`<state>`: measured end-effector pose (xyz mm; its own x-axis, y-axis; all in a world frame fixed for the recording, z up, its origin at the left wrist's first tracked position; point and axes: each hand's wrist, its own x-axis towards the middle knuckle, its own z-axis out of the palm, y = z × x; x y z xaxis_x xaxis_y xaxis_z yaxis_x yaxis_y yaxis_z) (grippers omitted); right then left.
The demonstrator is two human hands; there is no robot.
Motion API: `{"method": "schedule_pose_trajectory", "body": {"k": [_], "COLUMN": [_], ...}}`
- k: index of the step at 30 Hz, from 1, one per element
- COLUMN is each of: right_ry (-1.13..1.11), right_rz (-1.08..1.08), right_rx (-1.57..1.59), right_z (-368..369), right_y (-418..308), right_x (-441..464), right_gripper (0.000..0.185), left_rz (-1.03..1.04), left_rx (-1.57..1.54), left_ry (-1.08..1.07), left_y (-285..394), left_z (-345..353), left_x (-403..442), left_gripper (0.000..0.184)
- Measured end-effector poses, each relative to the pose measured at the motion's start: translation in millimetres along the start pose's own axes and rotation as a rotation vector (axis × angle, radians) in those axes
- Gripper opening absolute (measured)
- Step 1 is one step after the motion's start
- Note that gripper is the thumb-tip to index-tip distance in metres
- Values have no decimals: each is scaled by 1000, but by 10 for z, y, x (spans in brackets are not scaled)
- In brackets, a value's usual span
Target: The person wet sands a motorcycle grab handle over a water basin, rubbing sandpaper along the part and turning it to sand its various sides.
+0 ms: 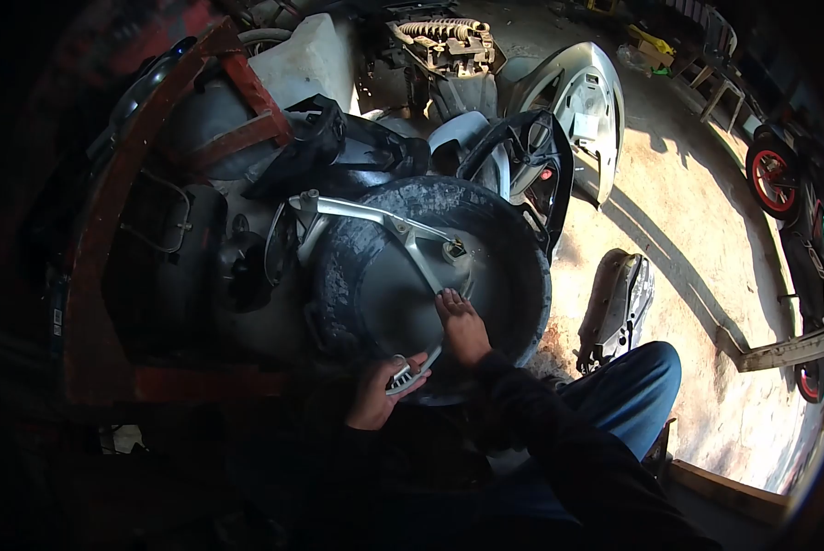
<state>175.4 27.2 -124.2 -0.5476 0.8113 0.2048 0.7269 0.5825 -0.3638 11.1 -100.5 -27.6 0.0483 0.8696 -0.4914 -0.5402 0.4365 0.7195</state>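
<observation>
A silver metal bracket (pixel 361 211) with branching arms, seemingly a motorcycle part, lies across a large round black tub (pixel 533 303). It extends from the tub's far left rim down toward me. My left hand (pixel 375 393) is closed around its near end, which has a slotted, curved tip. Higher up, my right hand (pixel 463 327) rests on the slanting arm with its fingers pressed together over the metal. Whether a cloth or pad sits under those fingers is hidden. Inside the tub the grey surface looks like water or a bare bottom; I cannot tell which.
A rusty red metal frame (pixel 109 239) stands at the left. Dark plastic panels (pixel 366 151) and a large silver fairing (pixel 605 119) lie beyond the tub. At right are a dark-and-silver part (pixel 625 303) on the sunlit floor, a wooden piece (pixel 784 351) and a red-rimmed wheel (pixel 772 179).
</observation>
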Motion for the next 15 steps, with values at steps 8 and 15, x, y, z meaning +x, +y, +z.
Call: {"method": "schedule_pose_trajectory", "body": {"k": [8,15], "right_ry": [32,13], "right_rz": [94,53], "right_rx": [132,16], "right_z": [103,238], "right_y": [61,162], "right_x": [-101,-108], "right_gripper": [54,54], "left_rz": [8,9], "left_rx": [3,12], "left_ry": [-26,-26], "left_y": [-59,-26], "left_z": [12,34], "left_x": [25,4], "left_gripper": [34,35]}}
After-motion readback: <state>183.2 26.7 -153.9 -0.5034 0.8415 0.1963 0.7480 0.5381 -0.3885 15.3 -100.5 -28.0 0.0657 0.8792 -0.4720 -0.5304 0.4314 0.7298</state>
